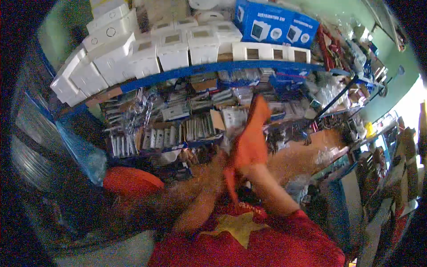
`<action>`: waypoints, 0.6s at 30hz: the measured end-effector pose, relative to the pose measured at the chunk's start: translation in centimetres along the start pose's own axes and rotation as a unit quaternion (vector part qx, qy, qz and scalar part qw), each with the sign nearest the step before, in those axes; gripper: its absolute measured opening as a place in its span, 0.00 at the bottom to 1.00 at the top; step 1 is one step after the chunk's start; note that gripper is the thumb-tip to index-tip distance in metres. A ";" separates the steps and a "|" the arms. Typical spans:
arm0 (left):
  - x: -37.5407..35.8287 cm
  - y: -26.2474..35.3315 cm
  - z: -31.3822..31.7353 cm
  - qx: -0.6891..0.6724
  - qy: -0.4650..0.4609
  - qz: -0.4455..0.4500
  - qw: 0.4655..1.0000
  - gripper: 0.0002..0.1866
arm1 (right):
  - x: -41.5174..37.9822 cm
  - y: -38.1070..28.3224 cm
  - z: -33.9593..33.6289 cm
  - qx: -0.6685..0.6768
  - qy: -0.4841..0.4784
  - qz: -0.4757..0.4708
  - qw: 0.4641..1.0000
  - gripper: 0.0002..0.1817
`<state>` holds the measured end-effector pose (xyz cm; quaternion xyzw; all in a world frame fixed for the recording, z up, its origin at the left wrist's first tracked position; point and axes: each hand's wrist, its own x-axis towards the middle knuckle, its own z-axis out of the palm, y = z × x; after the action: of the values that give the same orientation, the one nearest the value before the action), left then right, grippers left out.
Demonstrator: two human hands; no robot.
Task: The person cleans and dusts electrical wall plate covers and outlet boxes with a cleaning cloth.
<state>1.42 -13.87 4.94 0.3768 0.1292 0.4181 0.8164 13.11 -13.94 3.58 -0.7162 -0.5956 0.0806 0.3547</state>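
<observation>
My right hand (pixel 251 144) is raised in front of me inside an orange glove with a dark patch near its tip. Its fingers point up and look stretched out, though motion blurs them. Bare and smeared, my left hand (pixel 219 162) is closed at the side of the orange glove (pixel 254 149), near the right wrist. From there a narrow orange flap (pixel 230 182) hangs down between the two forearms. The left fingertips are hidden behind the glove.
Ahead stands a blue metal shelf (pixel 187 70) with white boxes (pixel 173 49) and blue distribution boxes (pixel 278 26) on top. Switch plates (pixel 160 138) pack the lower levels. A round red object (pixel 132 180) is at left; cardboard (pixel 307 149) lies to the right.
</observation>
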 end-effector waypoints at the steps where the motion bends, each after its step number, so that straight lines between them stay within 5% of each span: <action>1: -1.0 -0.7 0.3 0.006 0.012 -0.011 1.000 0.35 | 0.8 1.0 0.2 0.022 -0.017 0.015 1.000 0.22; 4: -1.6 -0.7 0.4 0.037 0.028 0.005 0.999 0.35 | 1.4 -6.4 -6.2 0.032 0.190 -0.046 0.980 0.17; 9: 2.3 1.7 -2.1 0.139 -0.011 0.181 0.974 0.34 | 0.1 -11.9 -3.6 0.120 0.248 0.120 0.954 0.17; 11: 1.9 1.9 -2.1 0.081 0.032 0.149 0.985 0.34 | -0.5 -10.7 -2.7 0.185 0.188 0.240 0.934 0.18; 13: 1.9 2.9 -2.1 0.003 0.011 0.128 0.992 0.34 | -2.2 -5.8 -3.3 0.151 0.044 0.237 0.959 0.21; 16: 3.6 3.1 -2.4 0.202 0.065 0.263 0.941 0.35 | -5.5 -1.4 -2.9 -0.019 -0.094 0.039 0.995 0.26; 17: 4.0 3.7 -1.0 0.297 0.140 0.304 0.894 0.40 | -5.7 -0.5 -1.8 -0.028 -0.076 0.026 0.996 0.26; 18: 4.0 3.6 -0.8 0.284 0.104 0.306 0.903 0.41 | -5.7 0.2 -0.5 -0.036 -0.057 0.013 0.998 0.26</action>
<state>1.33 -8.99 7.43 0.5678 0.2050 0.6299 0.4887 11.99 -19.39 2.07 -0.7303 -0.6081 0.1042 0.2932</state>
